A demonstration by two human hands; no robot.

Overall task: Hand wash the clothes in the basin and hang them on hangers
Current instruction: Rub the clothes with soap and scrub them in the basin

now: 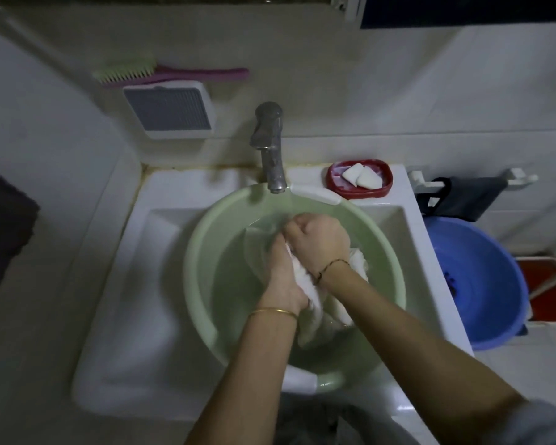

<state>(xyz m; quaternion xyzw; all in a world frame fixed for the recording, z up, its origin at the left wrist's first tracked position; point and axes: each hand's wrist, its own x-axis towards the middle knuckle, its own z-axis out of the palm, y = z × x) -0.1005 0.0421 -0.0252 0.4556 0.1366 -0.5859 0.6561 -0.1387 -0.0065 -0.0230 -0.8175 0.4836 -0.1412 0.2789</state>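
A pale green basin holding water sits in the white sink. A wet white garment lies bunched in the basin, partly under water. My left hand grips the garment from the left, a gold bangle on its wrist. My right hand is curled over the cloth just above the left hand, with a thin dark bracelet on its wrist. Both hands press the fabric together between them. Most of the garment is hidden by my hands and forearms.
A metal tap stands over the basin's far rim. A red soap dish with white soap sits at the back right. A blue basin stands to the right, a scrubbing brush on the back ledge.
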